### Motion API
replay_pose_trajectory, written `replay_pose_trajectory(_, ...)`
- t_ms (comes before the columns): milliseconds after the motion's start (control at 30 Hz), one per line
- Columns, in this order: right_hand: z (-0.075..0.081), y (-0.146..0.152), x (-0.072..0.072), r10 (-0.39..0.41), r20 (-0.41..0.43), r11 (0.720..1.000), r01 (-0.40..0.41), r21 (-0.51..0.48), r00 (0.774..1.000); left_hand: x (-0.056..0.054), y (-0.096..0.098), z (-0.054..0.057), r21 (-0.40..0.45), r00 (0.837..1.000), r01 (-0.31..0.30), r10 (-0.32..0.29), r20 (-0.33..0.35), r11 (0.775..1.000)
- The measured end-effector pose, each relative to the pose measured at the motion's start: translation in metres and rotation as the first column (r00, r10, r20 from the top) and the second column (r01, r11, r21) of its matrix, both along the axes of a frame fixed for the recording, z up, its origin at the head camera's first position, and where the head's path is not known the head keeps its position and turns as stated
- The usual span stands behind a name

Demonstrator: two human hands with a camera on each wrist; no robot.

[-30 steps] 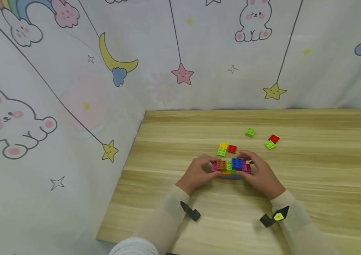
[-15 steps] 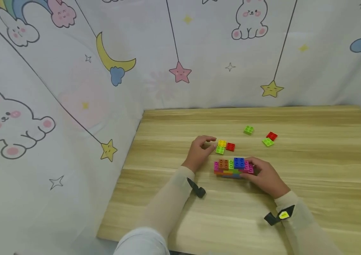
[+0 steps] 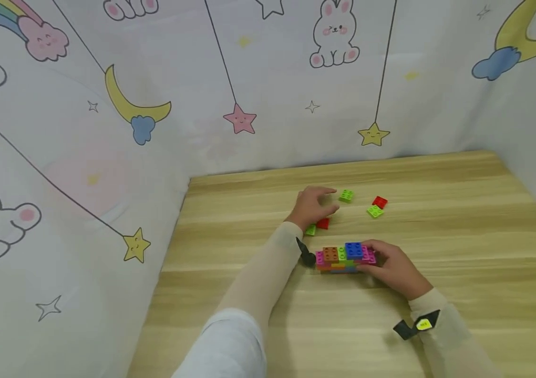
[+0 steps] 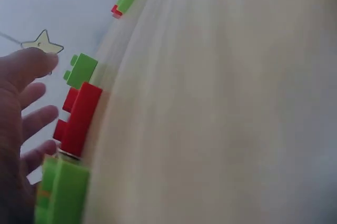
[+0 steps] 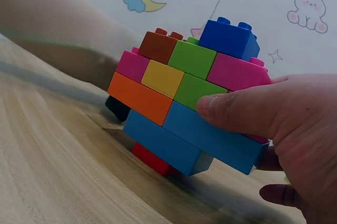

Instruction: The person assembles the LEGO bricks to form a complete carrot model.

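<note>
A stack of toy building bricks (image 3: 339, 260) stands on the table in several coloured layers, a blue brick (image 5: 226, 38) and a brown brick (image 5: 158, 48) on top. Its right end is gripped by my right hand (image 3: 398, 269), thumb along the near side. My left hand (image 3: 312, 206) reaches over the table farther back, thumb and fingers spread, holding nothing. Just right of its fingertips lies a light green brick (image 3: 346, 196). Beneath the hand a red brick (image 3: 322, 223) and another green brick (image 3: 310, 230) show partly. The left wrist view has these bricks beside the loose fingers.
Farther right on the wooden table (image 3: 462, 236) lie a red brick (image 3: 380, 201) and a green brick (image 3: 374, 211), close together. A white cloth (image 3: 287, 142) printed with stars and rabbits hangs along the back and left edges.
My left hand has let go of the brick stack and moved back and right, over the loose bricks. My right hand stays on the stack. The head view has turned slightly right.
</note>
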State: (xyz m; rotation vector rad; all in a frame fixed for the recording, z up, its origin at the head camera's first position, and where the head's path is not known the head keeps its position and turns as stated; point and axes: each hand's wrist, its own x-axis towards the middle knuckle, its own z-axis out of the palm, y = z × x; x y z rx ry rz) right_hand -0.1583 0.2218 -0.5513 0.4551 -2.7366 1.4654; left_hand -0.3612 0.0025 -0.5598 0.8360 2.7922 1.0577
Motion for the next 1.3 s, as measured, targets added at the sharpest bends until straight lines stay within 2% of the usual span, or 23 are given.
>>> replay_pose_trajectory(100,-0.001,0.001,-0.002,0.019,-0.001,1.000,-0.019,-0.025,1.000,-0.011,0.012,0.006,-0.131,0.998,0.052,-0.054,-0.014,0.990)
replay_pose_trajectory(233,-0.001,0.002,-0.003,0.021,0.001,0.999,-0.021,-0.041,1.000,-0.022,0.030,0.009,-0.225,0.994,0.106,-0.110,-0.006,0.969)
replay_pose_trajectory(300,-0.001,0.003,-0.004,0.021,0.004,0.999,-0.021,-0.046,1.000,-0.026,0.039,0.008,-0.261,0.994,0.108,-0.114,-0.005,0.959)
replay_pose_trajectory(367,-0.002,0.000,-0.005,0.030,0.009,0.998,-0.030,-0.047,1.000,-0.026,0.038,0.006,-0.288,0.995,0.090,-0.098,-0.014,0.953)
replay_pose_trajectory(500,-0.005,-0.003,-0.007,0.030,0.011,0.999,-0.029,-0.027,0.999,-0.024,0.030,0.009,-0.248,0.999,0.051,-0.053,-0.001,0.967)
replay_pose_trajectory(633,-0.007,-0.003,-0.008,0.012,-0.002,1.000,-0.012,0.001,1.000,-0.014,0.008,0.023,-0.056,0.997,0.023,-0.019,0.076,0.998)
replay_pose_trajectory(700,-0.008,-0.003,-0.009,0.005,-0.008,1.000,-0.005,-0.004,1.000,-0.003,-0.007,0.032,0.040,0.994,0.002,-0.006,0.105,0.999)
replay_pose_trajectory(767,-0.008,-0.004,-0.010,0.004,-0.015,1.000,-0.004,-0.024,1.000,0.014,-0.022,0.040,0.122,0.994,-0.014,0.001,0.110,0.992)
replay_pose_trajectory(867,-0.009,-0.010,-0.011,-0.002,-0.041,0.999,0.000,-0.046,0.999,0.049,-0.045,0.052,0.222,0.997,-0.008,-0.010,0.080,0.975)
replay_pose_trajectory(967,-0.010,-0.018,-0.011,0.008,-0.082,0.998,-0.013,-0.064,0.997,0.088,-0.065,0.058,0.274,0.998,0.035,-0.047,0.038,0.961)
replay_pose_trajectory(1033,-0.011,-0.024,-0.012,0.013,-0.108,0.998,-0.020,-0.065,0.994,0.109,-0.076,0.058,0.262,0.996,0.084,-0.084,-0.010,0.962)
replay_pose_trajectory(1100,-0.012,-0.031,-0.013,0.026,-0.122,0.997,-0.035,-0.069,0.992,0.125,-0.083,0.057,0.225,0.990,0.138,-0.125,-0.070,0.964)
replay_pose_trajectory(1200,-0.013,-0.039,-0.013,0.035,-0.132,0.997,-0.044,-0.063,0.991,0.138,-0.090,0.053,0.173,0.966,0.213,-0.181,-0.185,0.962)
replay_pose_trajectory(1300,-0.014,-0.044,-0.015,0.047,-0.142,0.997,-0.055,-0.056,0.989,0.145,-0.093,0.050,0.136,0.941,0.240,-0.196,-0.276,0.961)
